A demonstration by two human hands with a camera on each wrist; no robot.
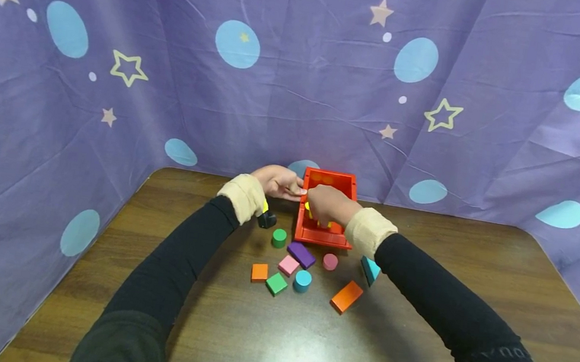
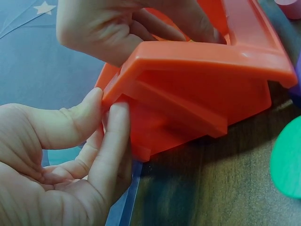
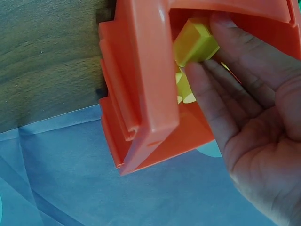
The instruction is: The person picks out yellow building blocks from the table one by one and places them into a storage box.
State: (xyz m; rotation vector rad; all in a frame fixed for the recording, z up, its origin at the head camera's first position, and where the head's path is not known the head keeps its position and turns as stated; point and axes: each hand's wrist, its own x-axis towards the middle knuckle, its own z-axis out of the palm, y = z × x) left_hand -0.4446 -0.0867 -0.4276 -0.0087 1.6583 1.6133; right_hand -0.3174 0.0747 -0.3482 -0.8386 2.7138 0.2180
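A red plastic box stands at the back of the wooden table. Its left rim is pinched between the thumb and fingers of my left hand, seen close in the left wrist view. My right hand reaches down inside the box. In the right wrist view, its thumb and fingertips pinch a yellow block with flat faces. More yellow pieces show below that block in the box; their shape is partly hidden by the fingers.
In front of the box lie loose blocks: a green cylinder, a purple block, a pink cylinder, a blue cylinder, an orange block and a teal triangular block. A patterned purple cloth hangs behind.
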